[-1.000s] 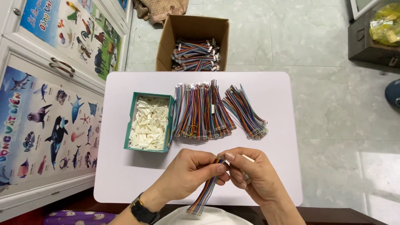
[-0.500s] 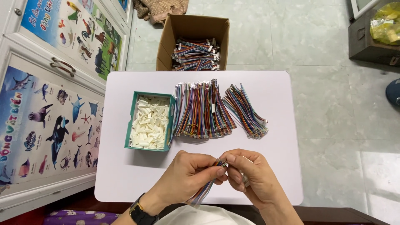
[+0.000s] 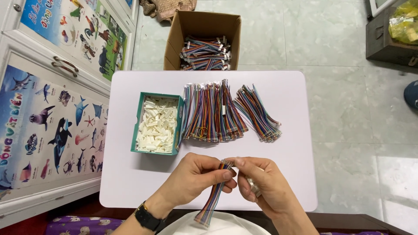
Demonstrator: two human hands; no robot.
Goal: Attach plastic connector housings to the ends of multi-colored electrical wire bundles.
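Over the near edge of the white table (image 3: 130, 182), my left hand (image 3: 196, 178) and my right hand (image 3: 261, 185) both pinch the top end of one multicoloured ribbon cable (image 3: 213, 198). The cable hangs down toward me, its lower end over a white round thing (image 3: 226, 226). A black watch is on my left wrist. In front of my hands lie a large bundle of coloured cables (image 3: 211, 113) and a smaller bundle (image 3: 257, 114). To the left stands a green box (image 3: 140, 126) filled with several white plastic connectors (image 3: 156, 125).
A cardboard box (image 3: 172, 43) holding more coloured cables (image 3: 204, 54) stands on the tiled floor beyond the table. White cabinet doors with animal posters (image 3: 52, 113) run along the left. A dark crate (image 3: 392, 48) sits at the far right.
My hands have shifted slightly; the cable's top end now stands up between my fingertips, and its lower end swung a little to the right.
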